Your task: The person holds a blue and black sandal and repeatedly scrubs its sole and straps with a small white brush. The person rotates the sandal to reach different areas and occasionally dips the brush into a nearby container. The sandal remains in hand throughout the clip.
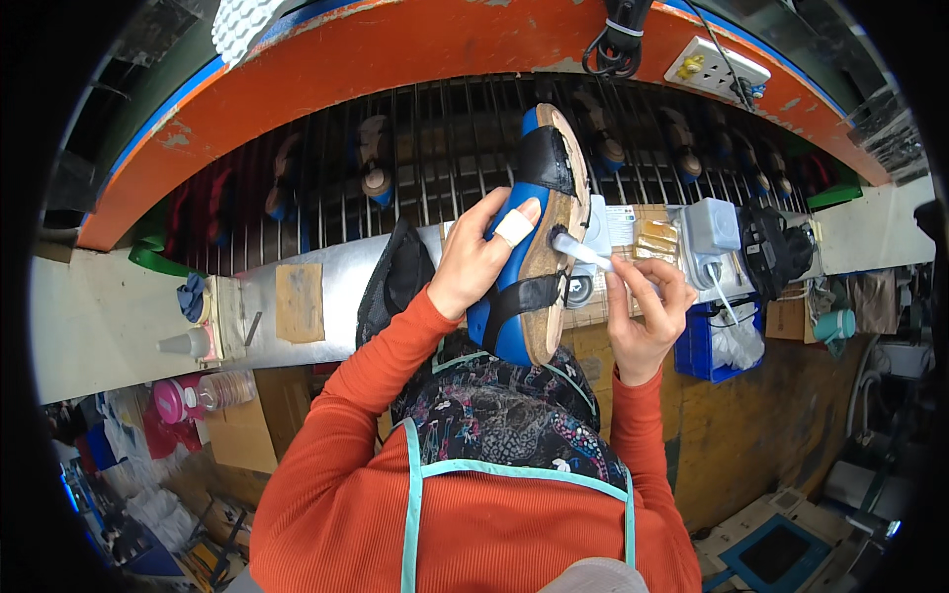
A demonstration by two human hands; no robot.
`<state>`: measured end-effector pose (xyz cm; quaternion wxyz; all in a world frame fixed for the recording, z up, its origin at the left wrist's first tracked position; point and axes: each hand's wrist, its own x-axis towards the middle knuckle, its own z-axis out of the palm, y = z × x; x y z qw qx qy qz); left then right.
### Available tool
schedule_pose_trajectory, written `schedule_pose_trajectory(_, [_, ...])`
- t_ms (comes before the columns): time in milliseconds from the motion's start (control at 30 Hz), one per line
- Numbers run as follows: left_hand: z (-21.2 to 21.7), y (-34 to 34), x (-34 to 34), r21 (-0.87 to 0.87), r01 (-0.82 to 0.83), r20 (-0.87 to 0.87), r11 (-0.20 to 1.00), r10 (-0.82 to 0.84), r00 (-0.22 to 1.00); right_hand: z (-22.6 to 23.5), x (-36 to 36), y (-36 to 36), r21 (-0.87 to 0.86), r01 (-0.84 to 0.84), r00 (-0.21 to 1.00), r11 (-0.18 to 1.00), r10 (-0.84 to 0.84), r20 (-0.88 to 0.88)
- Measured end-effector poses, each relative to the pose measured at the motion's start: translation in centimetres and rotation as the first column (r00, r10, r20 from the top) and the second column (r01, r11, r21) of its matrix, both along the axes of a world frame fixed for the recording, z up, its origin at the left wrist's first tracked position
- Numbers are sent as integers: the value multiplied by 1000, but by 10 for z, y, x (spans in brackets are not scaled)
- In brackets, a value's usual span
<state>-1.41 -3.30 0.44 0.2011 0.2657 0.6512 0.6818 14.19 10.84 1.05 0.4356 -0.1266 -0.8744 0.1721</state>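
A workshop seen from above: a long metal-topped bench [326, 282] runs across the view, and behind it a wire rack [445, 128] under an orange curved frame [395, 49] carries a row of shoes on lasts. On the bench lie a brown pad [299, 301], a white nozzle bottle [186, 343], a pale grey box [712, 225] and a black bundle of cables [776, 247]; a blue bin [714, 341] hangs at its front edge. A pink bottle [183, 398] lies lower left. The left hand [479, 259] has its grip closed round a blue and black shoe upper on a last [539, 232], held upright above the bench with the tan sole side turned right; the forefinger wears a white bandage. The right hand [647, 306] pinches a small white brush [585, 250] between fingertips, its tip touching the sole edge near the middle. An orange ribbed sleeve [366, 425] and patterned apron [494, 415] fill the foreground
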Motion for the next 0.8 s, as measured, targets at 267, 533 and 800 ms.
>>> schedule_pose_trajectory(267, [-4,1,-6,-70,-54,-61,996,50,997,2,6,-3,51,-41,997,998,38,62])
schedule_pose_trajectory(533, [7,-3,-14,-156,-63,-145,986,40,989,13,6,1,112,-119,983,987,102,150])
schedule_pose_trajectory(800, [11,-5,-15,-241,-68,-207,968,17,978,32,1,21,100,-260,922,960,216,322])
